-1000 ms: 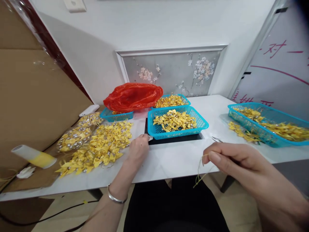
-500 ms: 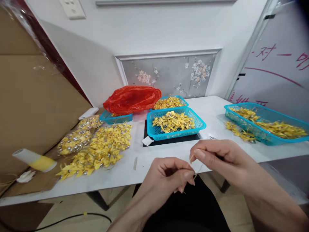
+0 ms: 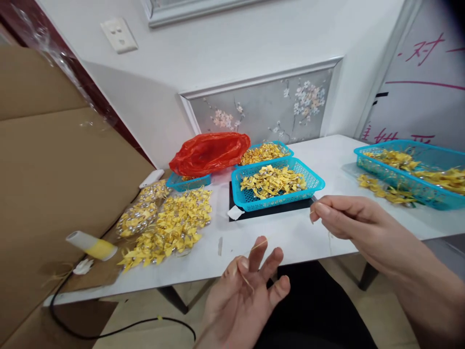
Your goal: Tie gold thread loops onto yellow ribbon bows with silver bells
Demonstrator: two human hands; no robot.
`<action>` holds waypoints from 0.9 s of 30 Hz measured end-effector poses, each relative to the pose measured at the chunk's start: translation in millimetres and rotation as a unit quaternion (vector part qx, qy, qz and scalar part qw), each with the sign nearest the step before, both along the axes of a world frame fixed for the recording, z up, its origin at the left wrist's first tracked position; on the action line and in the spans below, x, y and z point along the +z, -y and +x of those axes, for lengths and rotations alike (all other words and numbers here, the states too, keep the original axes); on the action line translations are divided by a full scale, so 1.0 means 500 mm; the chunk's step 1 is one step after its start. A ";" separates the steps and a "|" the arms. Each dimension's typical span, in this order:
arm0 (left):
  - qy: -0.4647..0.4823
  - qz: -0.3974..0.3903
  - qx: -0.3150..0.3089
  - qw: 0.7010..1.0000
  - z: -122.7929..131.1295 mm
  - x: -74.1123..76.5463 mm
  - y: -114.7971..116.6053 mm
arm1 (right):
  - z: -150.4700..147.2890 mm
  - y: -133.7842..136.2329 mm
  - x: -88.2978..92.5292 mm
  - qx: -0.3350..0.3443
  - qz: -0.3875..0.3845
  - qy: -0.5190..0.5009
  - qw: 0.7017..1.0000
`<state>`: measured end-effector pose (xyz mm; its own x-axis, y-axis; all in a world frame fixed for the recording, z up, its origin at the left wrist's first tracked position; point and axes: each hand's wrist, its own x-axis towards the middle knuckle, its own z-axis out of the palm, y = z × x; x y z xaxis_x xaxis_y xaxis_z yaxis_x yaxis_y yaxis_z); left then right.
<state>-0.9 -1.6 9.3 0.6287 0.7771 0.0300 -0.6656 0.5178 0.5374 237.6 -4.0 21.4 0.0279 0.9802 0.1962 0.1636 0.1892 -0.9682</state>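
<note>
My left hand (image 3: 247, 291) is held palm up below the table's front edge, its fingers spread. Its thumb presses a thin yellow thread (image 3: 258, 246) against the forefinger. My right hand (image 3: 348, 223) hovers over the white table (image 3: 290, 235) to the right, thumb and forefinger pinched on the thread's other end. The stretch of thread between the two hands is too fine to follow. A blue basket (image 3: 279, 198) of yellow folded paper pieces stands just beyond both hands. A loose pile of the same yellow pieces (image 3: 174, 225) lies on the table to the left.
A red plastic bag (image 3: 210, 152) lies over a small blue basket at the back, with another basket beside it. A large blue basket (image 3: 399, 182) of yellow pieces stands at the right. A white-and-yellow tube (image 3: 90, 245) rests on cardboard (image 3: 54, 169) at the left. A black cable (image 3: 119, 330) runs across the floor.
My left hand came back from the table, met the right hand at the thread, then dropped and turned palm up with fingers spread. The right hand lifted to the right. The view tilted.
</note>
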 end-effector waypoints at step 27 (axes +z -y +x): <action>-0.334 0.274 0.208 0.877 -0.027 -0.026 -0.055 | -0.020 0.064 0.015 0.082 -0.011 0.112 0.990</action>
<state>-14.6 26.1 -3.7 0.3125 0.9279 0.2034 -0.1768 -0.1536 0.9722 227.8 -35.8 28.8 -0.1734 0.9719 0.1591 0.3428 0.2110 -0.9154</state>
